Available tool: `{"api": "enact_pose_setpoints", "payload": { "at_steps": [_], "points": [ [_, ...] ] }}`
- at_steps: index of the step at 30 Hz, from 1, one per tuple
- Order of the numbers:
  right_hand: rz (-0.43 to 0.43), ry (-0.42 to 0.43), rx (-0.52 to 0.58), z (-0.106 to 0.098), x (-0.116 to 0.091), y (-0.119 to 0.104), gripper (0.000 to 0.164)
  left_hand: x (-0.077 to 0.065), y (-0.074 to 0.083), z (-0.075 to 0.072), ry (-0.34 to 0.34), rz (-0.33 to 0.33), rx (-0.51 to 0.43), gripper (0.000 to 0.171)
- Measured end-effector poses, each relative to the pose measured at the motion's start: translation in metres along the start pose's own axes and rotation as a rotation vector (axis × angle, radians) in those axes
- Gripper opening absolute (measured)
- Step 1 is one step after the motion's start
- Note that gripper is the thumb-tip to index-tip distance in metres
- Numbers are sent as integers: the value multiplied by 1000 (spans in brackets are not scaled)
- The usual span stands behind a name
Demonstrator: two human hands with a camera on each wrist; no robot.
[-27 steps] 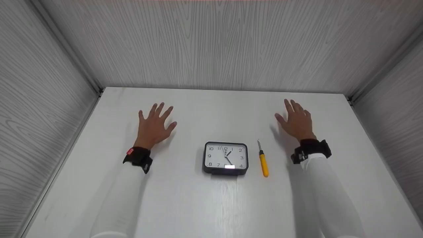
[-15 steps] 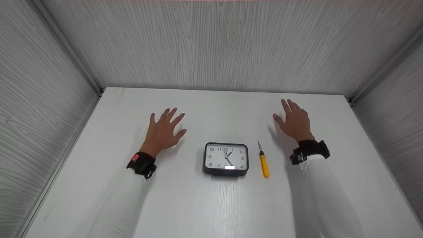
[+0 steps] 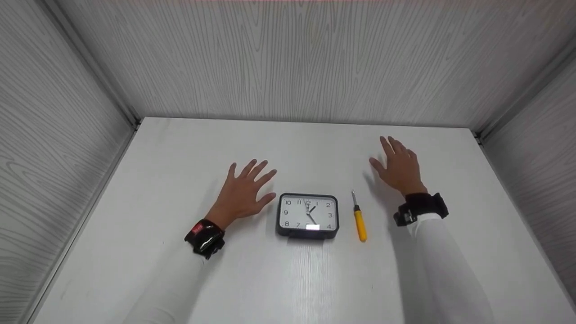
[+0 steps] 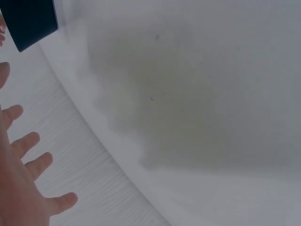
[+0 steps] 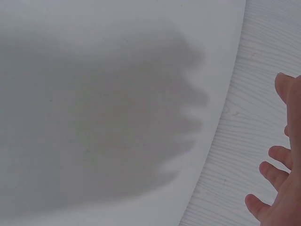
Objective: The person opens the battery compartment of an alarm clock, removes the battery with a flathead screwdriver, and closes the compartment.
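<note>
A rectangular alarm clock with a black frame and white dial lies face up on the white table. Just left of it, my left hand has its fingers spread and holds nothing; the thumb tip comes close to the clock's upper left corner. To the clock's right lies a screwdriver with a yellow handle, its metal tip pointing to the back. Beyond the screwdriver, on the right, my right hand hovers with fingers extended and nothing in it. The left wrist view catches a dark corner of the clock at its top left.
The white table is bounded by a grey wood-grain back wall and side panels on left and right. Both wrists wear black straps.
My left hand has moved right and toward me, up beside the clock. The right hand has shifted slightly left. Clock and screwdriver stay in place.
</note>
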State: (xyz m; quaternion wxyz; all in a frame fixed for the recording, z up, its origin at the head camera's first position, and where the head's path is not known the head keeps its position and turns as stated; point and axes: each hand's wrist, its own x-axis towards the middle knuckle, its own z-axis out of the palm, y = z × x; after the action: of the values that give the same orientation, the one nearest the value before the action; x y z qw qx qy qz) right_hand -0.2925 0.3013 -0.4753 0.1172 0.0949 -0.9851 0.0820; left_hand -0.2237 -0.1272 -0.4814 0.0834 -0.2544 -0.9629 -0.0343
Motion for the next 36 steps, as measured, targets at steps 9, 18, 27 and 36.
{"api": "enact_pose_setpoints", "payload": {
  "at_steps": [9,18,27,36],
  "points": [
    [-34,27,-1,-3,-3,-7,69,-4,13,3,5,58,-11,62],
    [-20,-8,0,0,-5,-10,69,-5,32,3,-11,122,-39,61],
    [-42,-21,13,-1,-5,-21,69,-8,50,2,-86,173,-98,68],
    [-67,30,2,1,-9,-16,69,-12,59,10,-154,183,-140,80]
  ]
}}
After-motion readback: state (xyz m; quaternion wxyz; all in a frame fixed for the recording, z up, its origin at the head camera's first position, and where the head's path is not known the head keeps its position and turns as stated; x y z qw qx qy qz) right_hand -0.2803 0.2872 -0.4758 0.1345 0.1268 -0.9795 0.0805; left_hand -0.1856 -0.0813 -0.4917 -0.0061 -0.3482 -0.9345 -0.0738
